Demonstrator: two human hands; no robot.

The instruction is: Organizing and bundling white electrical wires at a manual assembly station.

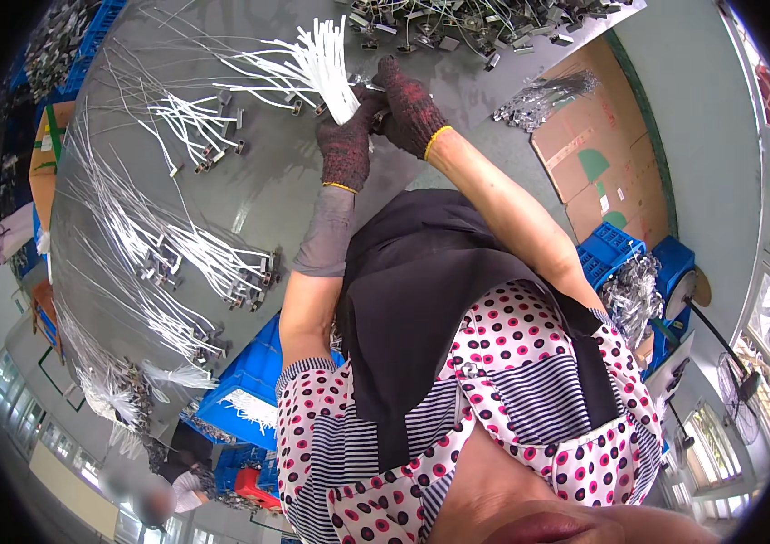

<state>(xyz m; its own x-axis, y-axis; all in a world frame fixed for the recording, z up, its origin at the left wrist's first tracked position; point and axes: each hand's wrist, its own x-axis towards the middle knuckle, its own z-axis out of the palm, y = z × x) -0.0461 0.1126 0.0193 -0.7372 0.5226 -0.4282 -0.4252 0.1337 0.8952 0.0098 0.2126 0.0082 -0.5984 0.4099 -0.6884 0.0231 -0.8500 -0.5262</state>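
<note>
The bundle of white tubes (326, 72) fans upward just above the gloved left hand (346, 150), whose curled fingers close around its gathered lower end. Against those fingers sits the gloved right hand (412, 109), fingers bent, its exact pinch hidden; further bundles (217, 261) lie leftward on the grey table (267, 190).

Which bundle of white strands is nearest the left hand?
The thick topmost bundle, its lower end right at the left hand; the other white bundles lie farther left on the grey table.
</note>
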